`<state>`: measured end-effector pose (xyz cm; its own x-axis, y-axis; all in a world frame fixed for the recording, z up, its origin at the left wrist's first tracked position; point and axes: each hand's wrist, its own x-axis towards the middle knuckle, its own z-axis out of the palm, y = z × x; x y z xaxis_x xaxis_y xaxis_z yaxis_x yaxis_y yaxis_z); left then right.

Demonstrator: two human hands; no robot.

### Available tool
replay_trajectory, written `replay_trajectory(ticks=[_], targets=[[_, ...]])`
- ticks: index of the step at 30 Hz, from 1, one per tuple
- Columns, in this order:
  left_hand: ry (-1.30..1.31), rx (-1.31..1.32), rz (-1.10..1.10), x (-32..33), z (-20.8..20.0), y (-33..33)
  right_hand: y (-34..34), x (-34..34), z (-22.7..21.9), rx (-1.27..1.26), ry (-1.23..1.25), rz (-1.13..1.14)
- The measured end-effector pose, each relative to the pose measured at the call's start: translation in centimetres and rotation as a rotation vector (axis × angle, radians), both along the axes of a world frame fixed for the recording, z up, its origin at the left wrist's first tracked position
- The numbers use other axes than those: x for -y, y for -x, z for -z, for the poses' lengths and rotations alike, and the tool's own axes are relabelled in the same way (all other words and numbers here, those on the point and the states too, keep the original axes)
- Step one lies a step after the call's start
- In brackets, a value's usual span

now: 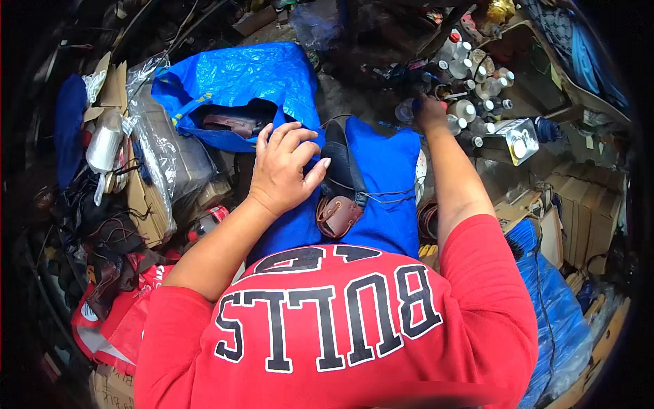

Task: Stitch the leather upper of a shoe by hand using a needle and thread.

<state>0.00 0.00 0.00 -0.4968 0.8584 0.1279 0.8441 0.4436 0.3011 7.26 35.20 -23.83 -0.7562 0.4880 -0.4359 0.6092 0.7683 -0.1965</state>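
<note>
Red shirt (340,313) fills my near view; brown leather piece (340,216) lies on the lap (392,163), unheld, how finished I can't tell. Left hand (283,167) has fingers apart; right hand (430,112) is by the bottles (465,110), grip unclear.

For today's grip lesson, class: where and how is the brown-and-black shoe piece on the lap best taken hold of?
Probably pinch the shoe piece by its rounded brown end, left hand coming from the left: that end bulges toward the person, and thin dark cords trail off rightward.
</note>
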Motion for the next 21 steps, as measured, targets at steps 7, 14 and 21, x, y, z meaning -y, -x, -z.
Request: replay_trajectory(ticks=[7,14,21], targets=[[-0.283,0.042,-0.007,0.1,1.1,0.7,0.1,3.3,-6.9,-0.248,-0.228,-0.011],[-0.659,0.412,-0.347,2.7,0.9,1.6,-1.3,11.0,-22.0,-0.62,0.829,-0.138],[-0.081,-0.065,0.209,1.5,-4.0,-7.7,-3.4,15.3,-25.8,-0.467,0.346,-0.455]])
